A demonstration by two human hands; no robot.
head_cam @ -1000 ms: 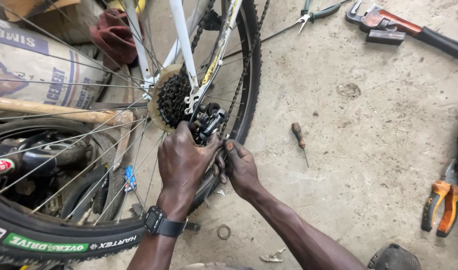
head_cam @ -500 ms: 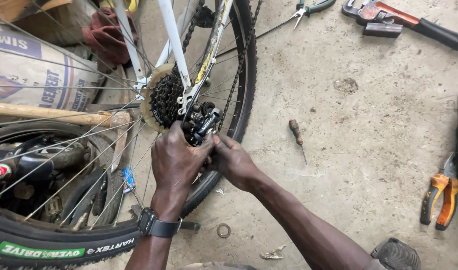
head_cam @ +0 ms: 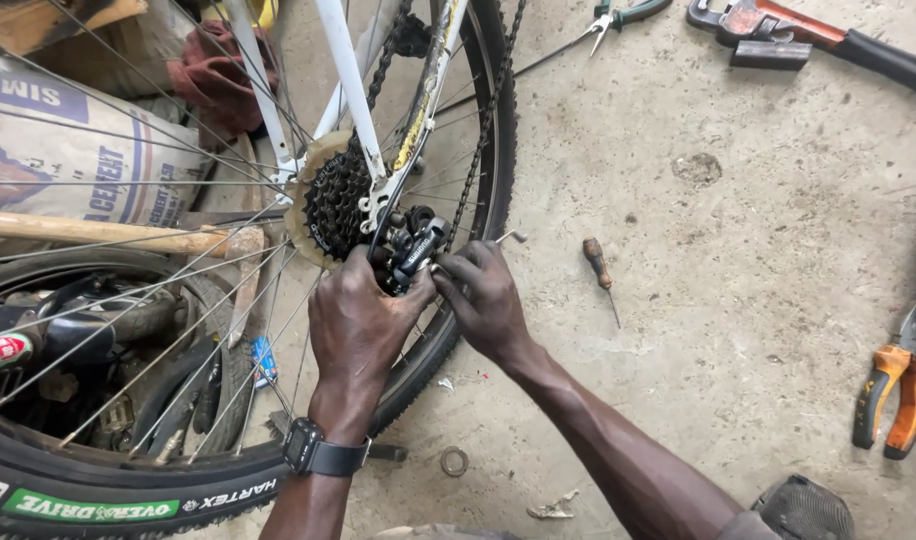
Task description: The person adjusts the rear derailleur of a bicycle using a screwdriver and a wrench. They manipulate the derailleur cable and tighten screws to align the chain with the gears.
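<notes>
A bicycle rear wheel (head_cam: 483,150) stands in a white frame (head_cam: 348,90) with a dark sprocket cluster (head_cam: 333,200) at its hub. My left hand (head_cam: 363,325), with a black watch on the wrist, grips the black rear derailleur (head_cam: 418,245) from below. My right hand (head_cam: 488,300) is closed on the derailleur's right side, with a small metal L-shaped key (head_cam: 511,237) sticking out above its fingers. The chain (head_cam: 488,120) runs up along the wheel from the derailleur.
On the concrete floor lie a small screwdriver (head_cam: 598,270), orange-handled pliers (head_cam: 893,385), a red pipe wrench (head_cam: 808,40), green-handled pliers (head_cam: 618,15) and a metal ring (head_cam: 454,461). A second tyre (head_cam: 118,490), a cement sack (head_cam: 68,140) and a wooden handle (head_cam: 98,232) crowd the left.
Both hands have stayed on the derailleur, shifting slightly up and left in view as the camera moved. The key now shows above my right fingers.
</notes>
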